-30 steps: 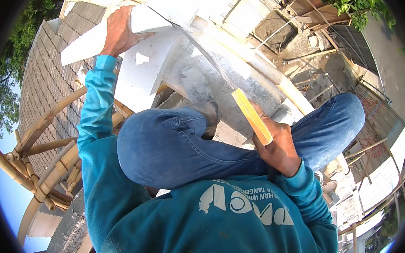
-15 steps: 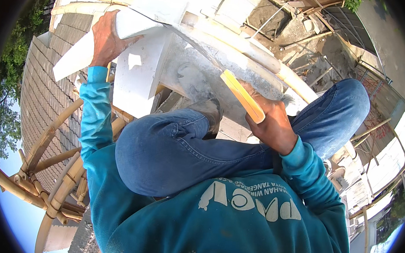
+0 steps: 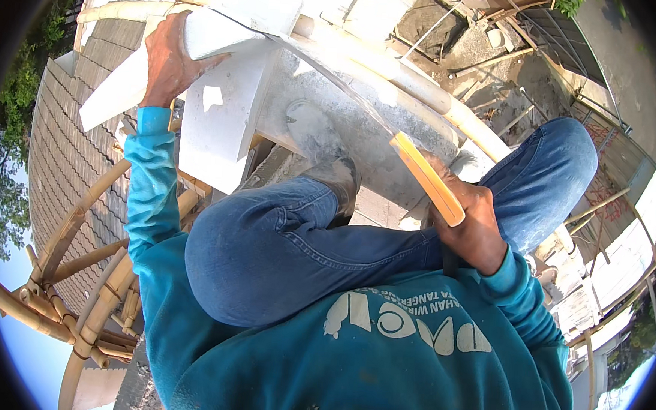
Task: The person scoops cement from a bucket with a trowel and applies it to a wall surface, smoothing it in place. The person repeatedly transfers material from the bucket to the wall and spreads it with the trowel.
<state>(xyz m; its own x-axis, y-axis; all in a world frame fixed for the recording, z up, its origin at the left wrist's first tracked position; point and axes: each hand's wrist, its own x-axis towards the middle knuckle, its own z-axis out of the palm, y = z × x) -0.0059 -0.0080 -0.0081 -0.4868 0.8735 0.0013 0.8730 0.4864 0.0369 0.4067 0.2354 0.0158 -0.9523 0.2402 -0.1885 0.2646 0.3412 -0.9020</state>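
My right hand [image 3: 477,218] is closed around the yellow-orange handle [image 3: 427,179] of a handsaw. Its long thin blade [image 3: 342,93] runs up and left into a white lightweight block [image 3: 210,36], along a line between the part near my left hand and a brightly lit part [image 3: 261,2] beyond. Gripping the block's left part is my left hand [image 3: 167,64], thumb along the near side and fingers over the far edge, partly hidden. Another white block [image 3: 216,127] stands beneath, with a pale slab [image 3: 113,94] to its left.
I sit with knees bent, a dusty boot [image 3: 337,183] on a powder-covered grey ledge [image 3: 391,160]. Bamboo poles [image 3: 403,74] run past the ledge, and more bamboo scaffolding [image 3: 104,296] stands at lower left. A tiled roof [image 3: 67,166] lies left; rubble ground [image 3: 493,87] is far below at right.
My right hand has drawn the saw down and right, toward my right knee, and more blade shows. My left hand keeps its hold on the block.
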